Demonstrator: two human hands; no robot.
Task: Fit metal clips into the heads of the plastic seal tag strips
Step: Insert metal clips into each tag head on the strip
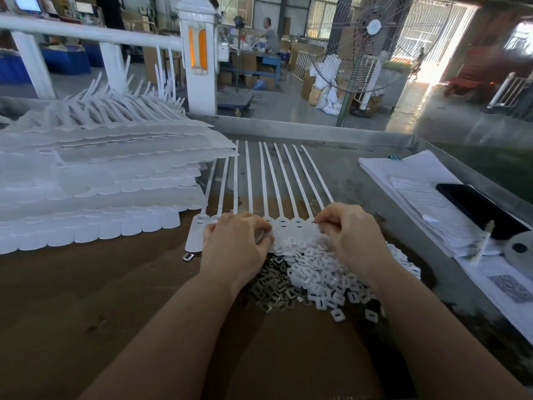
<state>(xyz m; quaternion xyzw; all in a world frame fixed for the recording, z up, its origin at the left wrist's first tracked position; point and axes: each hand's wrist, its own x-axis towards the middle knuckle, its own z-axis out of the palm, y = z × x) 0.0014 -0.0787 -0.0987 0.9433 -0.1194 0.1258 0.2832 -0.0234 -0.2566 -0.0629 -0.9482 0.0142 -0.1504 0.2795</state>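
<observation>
Hands (235, 241) (350, 232) rest curled on strip heads (290, 223), clip pile (274, 287) just behind.

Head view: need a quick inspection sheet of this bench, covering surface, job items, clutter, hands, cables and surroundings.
Surface: brown cardboard sheet over a grey metal bench with a raised rim.
Job's things: row of white seal tag strips with heads toward the person; grey metal clips heaped beside white plastic caps; one loose clip by the leftmost tag; stacked strip sheets on the left.
Clutter: paper stack, black phone-like slab, grey metal disc.
Hands: left hand curled over the strip heads; right hand pinching at a head, item too small to tell.
Cables: nothing seen.
Surroundings: floor fan, white railing, factory floor with boxes.
</observation>
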